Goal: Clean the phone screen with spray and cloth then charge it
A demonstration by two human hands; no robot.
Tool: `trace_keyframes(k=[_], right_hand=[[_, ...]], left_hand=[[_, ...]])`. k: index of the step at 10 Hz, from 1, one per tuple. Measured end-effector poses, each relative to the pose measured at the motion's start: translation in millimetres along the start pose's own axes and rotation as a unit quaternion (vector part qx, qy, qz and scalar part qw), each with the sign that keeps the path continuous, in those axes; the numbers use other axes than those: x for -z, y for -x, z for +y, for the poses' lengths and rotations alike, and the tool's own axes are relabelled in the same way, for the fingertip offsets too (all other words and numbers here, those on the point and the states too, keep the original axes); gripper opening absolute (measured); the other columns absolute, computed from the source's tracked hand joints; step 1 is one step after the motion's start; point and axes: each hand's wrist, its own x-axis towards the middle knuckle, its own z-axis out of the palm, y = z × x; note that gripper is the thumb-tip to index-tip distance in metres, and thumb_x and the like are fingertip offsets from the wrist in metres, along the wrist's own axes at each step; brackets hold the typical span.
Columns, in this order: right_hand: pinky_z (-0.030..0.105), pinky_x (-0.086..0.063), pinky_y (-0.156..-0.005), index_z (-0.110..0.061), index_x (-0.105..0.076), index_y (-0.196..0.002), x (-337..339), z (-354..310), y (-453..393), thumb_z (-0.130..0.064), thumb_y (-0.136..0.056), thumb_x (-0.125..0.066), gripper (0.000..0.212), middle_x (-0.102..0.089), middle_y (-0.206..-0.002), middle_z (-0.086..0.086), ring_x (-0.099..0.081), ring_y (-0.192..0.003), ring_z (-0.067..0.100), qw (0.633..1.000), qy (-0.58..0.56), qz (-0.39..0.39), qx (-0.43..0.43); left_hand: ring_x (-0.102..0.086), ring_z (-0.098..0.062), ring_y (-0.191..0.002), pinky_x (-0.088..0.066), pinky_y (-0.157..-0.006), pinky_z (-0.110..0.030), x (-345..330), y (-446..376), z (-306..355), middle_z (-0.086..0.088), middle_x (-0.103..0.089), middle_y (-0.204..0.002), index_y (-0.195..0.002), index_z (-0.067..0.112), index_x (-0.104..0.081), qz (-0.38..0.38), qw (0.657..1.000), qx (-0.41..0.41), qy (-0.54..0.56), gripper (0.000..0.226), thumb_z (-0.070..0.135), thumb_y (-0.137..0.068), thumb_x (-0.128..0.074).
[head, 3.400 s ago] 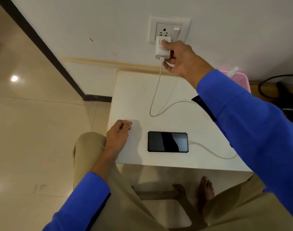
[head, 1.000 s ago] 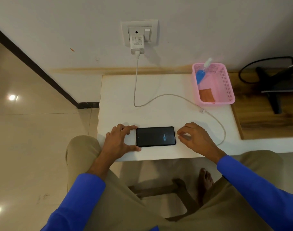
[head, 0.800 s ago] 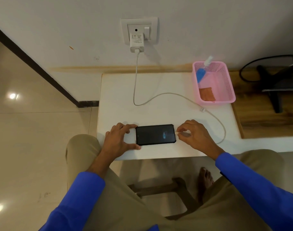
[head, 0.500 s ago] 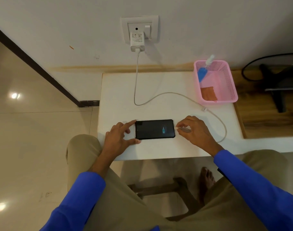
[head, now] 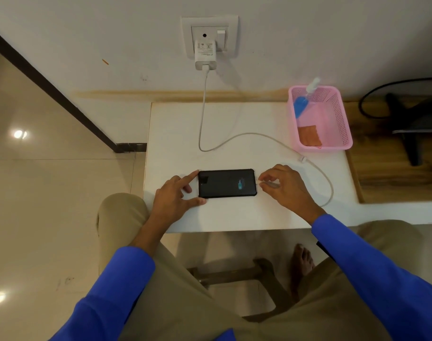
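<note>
The phone [head: 226,183] lies flat, screen up, near the front edge of the white desk [head: 175,134], its long side running left to right. A small blue-green icon glows on the dark screen, toward the right end.

Your left hand [head: 174,200] brackets the phone's left end: the forefinger reaches to the far left corner and the thumb lies along the near left corner, both touching the case, the other fingers loosely curled on the desk. Your right hand [head: 282,184] sits at the phone's right end, thumb and forefinger pinching the cable [head: 244,136] plug right at the phone's edge; whether the plug is fully seated you cannot tell from here.

From that hand the cable loops out to the right, curves back past a small connector, runs across the desk and climbs the wall to the white charger [head: 205,54], which is plugged into the socket [head: 209,35].

At the desk's far right corner stands a pink basket [head: 344,124]. Inside it a spray bottle [head: 304,99] leans against the far left wall, its white nozzle poking above the rim, and an orange cloth [head: 309,135] lies folded at the near end.

Your blue sleeves and tan trousers fill the foreground, with one bare foot [head: 302,260] under the desk.
</note>
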Motion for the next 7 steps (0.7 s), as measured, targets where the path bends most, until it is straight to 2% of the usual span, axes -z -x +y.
trace_keyframes(k=[1,2,3,4,5,6,7], right_hand=[[0.038,-0.057,-0.084,-0.014,-0.079,-0.105,0,-1,0,-0.019,-0.090,-0.079,0.015,-0.072,-0.098,0.004,-0.064,-0.089,0.018,1.000,-0.009,0.003,-0.003],[0.031,-0.055,-0.082,-0.016,-0.079,-0.104,-2,1,-1,-0.018,-0.089,-0.080,0.015,-0.072,-0.098,0.003,-0.065,-0.091,0.019,1.000,-0.015,0.003,-0.016],[0.017,-0.046,-0.078,-0.016,-0.079,-0.103,-4,4,-2,-0.018,-0.088,-0.080,0.015,-0.068,-0.096,-0.002,-0.063,-0.092,0.018,1.000,-0.013,-0.004,-0.022],[0.013,-0.041,-0.077,-0.019,-0.077,-0.102,-6,9,-3,-0.020,-0.087,-0.080,0.015,-0.064,-0.094,-0.008,-0.060,-0.091,0.014,1.000,-0.004,-0.007,-0.016],[0.025,-0.049,-0.080,-0.021,-0.076,-0.102,-5,12,-8,-0.024,-0.087,-0.078,0.016,-0.065,-0.095,-0.006,-0.059,-0.093,0.015,1.000,0.015,-0.014,-0.020],[0.033,-0.052,-0.083,-0.018,-0.076,-0.104,1,1,-5,-0.023,-0.088,-0.077,0.017,-0.066,-0.100,0.000,-0.059,-0.098,0.020,0.999,0.036,-0.029,-0.002],[0.038,-0.052,-0.083,-0.015,-0.075,-0.107,19,-11,-9,-0.020,-0.087,-0.076,0.020,-0.068,-0.102,0.003,-0.059,-0.100,0.024,0.998,0.056,-0.026,-0.033]], left_hand=[[-0.052,-0.011,-0.084,-0.048,-0.079,-0.026,0,1,-2,0.008,-0.055,-0.102,-0.156,0.040,-0.043,0.001,1.000,-0.002,-0.001,0.085,0.056,-0.082,-0.081],[-0.051,-0.010,-0.083,-0.047,-0.077,-0.024,-1,0,-5,0.008,-0.056,-0.101,-0.156,0.040,-0.043,0.004,1.000,-0.007,0.002,0.086,0.057,-0.081,-0.081],[-0.051,-0.010,-0.081,-0.050,-0.078,-0.028,-3,-3,-5,0.007,-0.057,-0.101,-0.156,0.039,-0.044,0.003,1.000,-0.006,0.004,0.086,0.055,-0.081,-0.082],[-0.051,-0.010,-0.079,-0.051,-0.077,-0.028,-2,-3,-5,0.008,-0.058,-0.099,-0.154,0.037,-0.047,0.001,1.000,-0.005,0.017,0.086,0.055,-0.079,-0.083],[-0.049,-0.009,-0.082,-0.042,-0.077,-0.026,1,-3,-7,0.010,-0.056,-0.101,-0.154,0.040,-0.046,-0.011,1.000,-0.004,0.023,0.091,0.057,-0.075,-0.085],[-0.049,-0.011,-0.092,-0.038,-0.086,-0.034,6,8,2,0.012,-0.054,-0.105,-0.155,0.046,-0.041,-0.023,0.999,0.014,0.019,0.094,0.057,-0.074,-0.088],[-0.051,-0.015,-0.102,-0.040,-0.092,-0.039,16,7,10,0.010,-0.056,-0.113,-0.155,0.045,-0.040,-0.067,0.995,0.053,0.047,0.095,0.051,-0.074,-0.090]])
